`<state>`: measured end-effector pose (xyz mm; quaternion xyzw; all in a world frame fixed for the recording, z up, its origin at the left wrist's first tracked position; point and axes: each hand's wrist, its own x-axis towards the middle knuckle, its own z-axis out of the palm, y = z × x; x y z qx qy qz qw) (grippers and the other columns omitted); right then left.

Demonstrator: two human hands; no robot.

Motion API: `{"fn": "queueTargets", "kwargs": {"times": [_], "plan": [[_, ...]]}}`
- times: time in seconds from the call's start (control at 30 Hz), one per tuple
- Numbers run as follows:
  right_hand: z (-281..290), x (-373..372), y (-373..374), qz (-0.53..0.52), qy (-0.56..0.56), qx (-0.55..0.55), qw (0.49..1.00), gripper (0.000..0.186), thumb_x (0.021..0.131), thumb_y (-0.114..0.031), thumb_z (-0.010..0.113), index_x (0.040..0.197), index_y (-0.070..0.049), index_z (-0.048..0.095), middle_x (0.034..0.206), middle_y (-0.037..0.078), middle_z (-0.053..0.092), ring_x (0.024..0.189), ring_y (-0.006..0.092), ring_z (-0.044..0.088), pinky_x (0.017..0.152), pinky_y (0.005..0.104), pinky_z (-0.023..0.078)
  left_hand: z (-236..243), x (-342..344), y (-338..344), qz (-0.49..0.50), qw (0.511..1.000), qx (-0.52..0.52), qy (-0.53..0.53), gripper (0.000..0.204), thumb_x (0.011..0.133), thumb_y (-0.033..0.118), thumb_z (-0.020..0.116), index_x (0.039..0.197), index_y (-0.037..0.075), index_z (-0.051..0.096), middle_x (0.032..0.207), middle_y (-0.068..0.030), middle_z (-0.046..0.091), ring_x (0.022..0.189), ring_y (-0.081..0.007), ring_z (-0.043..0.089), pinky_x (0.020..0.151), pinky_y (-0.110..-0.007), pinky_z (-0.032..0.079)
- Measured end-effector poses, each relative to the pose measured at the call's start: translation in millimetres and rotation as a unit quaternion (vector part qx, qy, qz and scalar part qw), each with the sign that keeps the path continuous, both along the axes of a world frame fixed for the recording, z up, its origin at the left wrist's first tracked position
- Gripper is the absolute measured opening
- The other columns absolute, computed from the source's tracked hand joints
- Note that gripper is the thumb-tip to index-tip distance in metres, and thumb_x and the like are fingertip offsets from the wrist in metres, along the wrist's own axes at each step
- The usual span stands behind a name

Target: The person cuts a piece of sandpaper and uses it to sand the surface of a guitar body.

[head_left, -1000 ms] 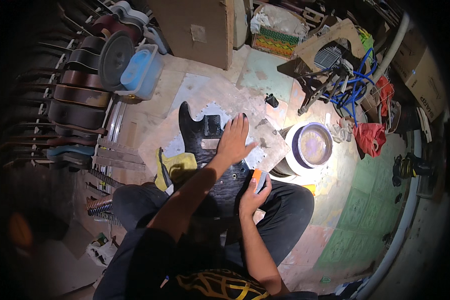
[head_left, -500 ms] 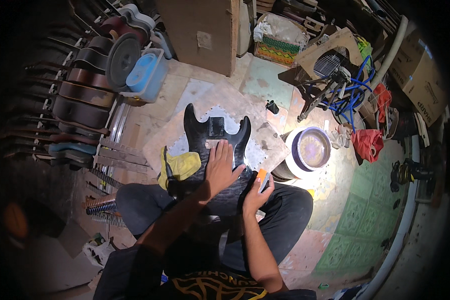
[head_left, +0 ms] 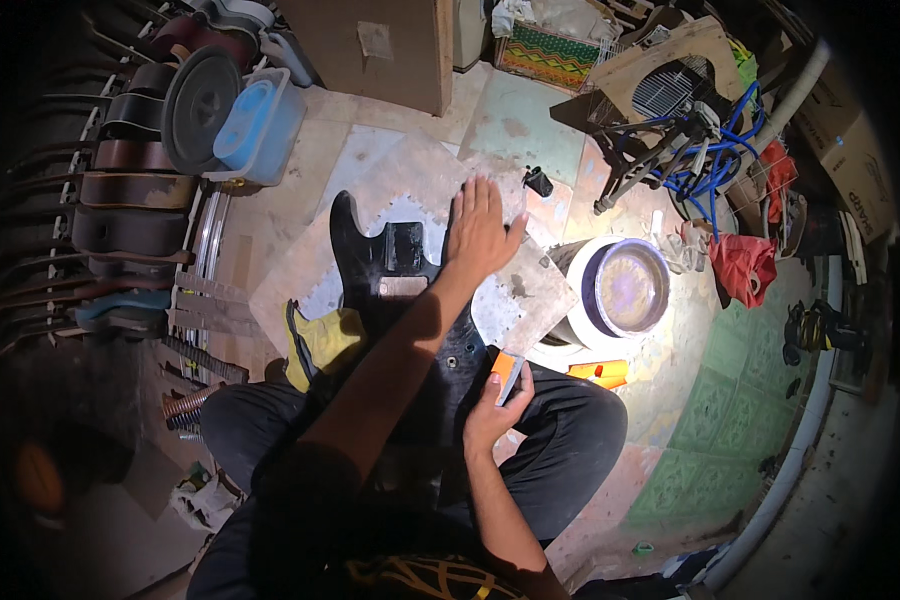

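A dark electric guitar body point(head_left: 450, 360) lies across my lap, its two horns pointing away from me. My left hand point(head_left: 480, 230) lies flat with fingers stretched out over the right horn, hiding most of it; its forearm crosses the body. My right hand point(head_left: 496, 410), beside the body's lower right edge, grips a small orange and grey block point(head_left: 508, 376) that looks like a sanding block. A yellow and grey cloth point(head_left: 330, 345) drapes against the body's left side.
A purple-rimmed bucket point(head_left: 625, 290) stands at the right, with an orange object point(head_left: 602, 373) beside it. A small black item point(head_left: 539, 181) sits ahead on the board point(head_left: 420, 165). Several guitars point(head_left: 135, 190) line the left, near a clear plastic box point(head_left: 275, 130). Blue hose point(head_left: 720, 165) lies far right.
My left hand has slid forward and right, from the middle of the guitar body to its right horn. My right hand still holds the block, slightly nearer me. The view has shifted a little.
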<state>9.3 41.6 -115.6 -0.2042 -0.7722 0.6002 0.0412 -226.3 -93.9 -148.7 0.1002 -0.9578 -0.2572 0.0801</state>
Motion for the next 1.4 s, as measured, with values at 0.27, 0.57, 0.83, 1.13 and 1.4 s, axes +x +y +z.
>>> {"fn": "queueTargets", "kwargs": {"times": [0.27,0.57,0.83,1.13,1.4], "plan": [[-6,-1,-1,0.013,0.013,0.011,1.000,0.052,0.103,-0.019,0.066,0.143,0.006,0.045,0.139,0.018,0.053,0.128,0.0268,0.052,0.112,0.0390,0.039,6,-53,-99,0.110,0.990,-0.088,0.027,0.068,0.105,0.043,0.051,0.152,-0.007,0.043,0.162,-0.0244,0.039,0.154,-0.0416,0.029,0.126,-0.056,0.018],[-3,-10,2,-0.017,0.005,-0.012,1.000,0.052,0.102,-0.017,0.066,0.143,0.007,0.046,0.140,0.021,0.054,0.130,0.0307,0.052,0.113,0.0409,0.038,44,113,-45,0.071,0.993,-0.084,-0.039,0.081,0.100,0.051,0.056,0.147,-0.015,0.045,0.160,-0.0348,0.034,0.154,-0.0488,0.023,0.124,-0.064,0.016],[5,-8,-2,-0.006,-0.003,-0.018,1.000,0.051,0.103,-0.016,0.064,0.145,0.006,0.045,0.140,0.019,0.053,0.130,0.0278,0.051,0.114,0.0391,0.037,30,82,19,0.036,0.992,-0.069,-0.104,0.109,0.093,0.073,0.051,0.154,-0.015,0.032,0.166,-0.0324,0.024,0.159,-0.0412,0.013,0.128,-0.055,0.008],[2,-2,-6,0.007,0.000,-0.033,0.999,0.051,0.103,-0.016,0.065,0.144,0.006,0.045,0.140,0.019,0.053,0.130,0.0278,0.052,0.114,0.0390,0.038,-4,-1,-28,0.056,0.998,-0.005,0.001,0.104,0.098,0.067,0.050,0.156,-0.015,0.025,0.163,-0.0325,0.030,0.155,-0.0421,0.025,0.126,-0.054,0.019],[-21,-14,10,-0.047,-0.007,-0.159,0.986,0.052,0.105,-0.023,0.065,0.143,0.006,0.045,0.138,0.017,0.055,0.123,0.0230,0.054,0.109,0.0366,0.042,28,138,-3,-0.116,0.984,-0.133,-0.012,0.100,0.096,0.067,0.051,0.155,-0.012,0.033,0.164,-0.0311,0.030,0.154,-0.0413,0.028,0.126,-0.054,0.018]]}}
